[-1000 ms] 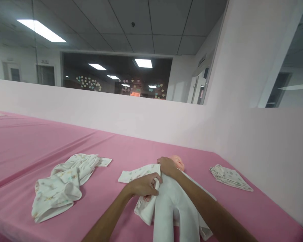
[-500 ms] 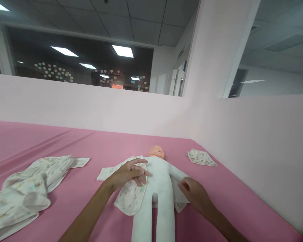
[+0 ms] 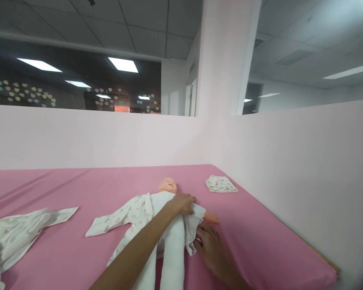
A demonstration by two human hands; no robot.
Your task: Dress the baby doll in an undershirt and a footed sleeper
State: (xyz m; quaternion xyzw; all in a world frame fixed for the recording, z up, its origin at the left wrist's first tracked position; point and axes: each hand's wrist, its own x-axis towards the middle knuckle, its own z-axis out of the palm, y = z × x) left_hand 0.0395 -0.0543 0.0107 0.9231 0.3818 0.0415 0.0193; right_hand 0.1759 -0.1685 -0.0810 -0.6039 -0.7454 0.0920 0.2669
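Note:
A baby doll lies on its back in a white suit, its bare hand sticking out of the sleeve on the right. A printed white jacket lies around it, one sleeve spread out to the left. My left hand reaches across the doll's chest, fingers closed on the white sleeve near the shoulder. Below the doll's forearm, my right hand has its fingers curled at the edge of the jacket's right part.
Another printed garment lies crumpled at the left on the pink surface. A folded printed cloth lies at the back right. Low white walls with windows stand behind and at the right.
My left hand has moved right across the doll to its sleeve and closed. My right hand has moved down to the jacket edge. The doll's hand now shows, and the view has turned right.

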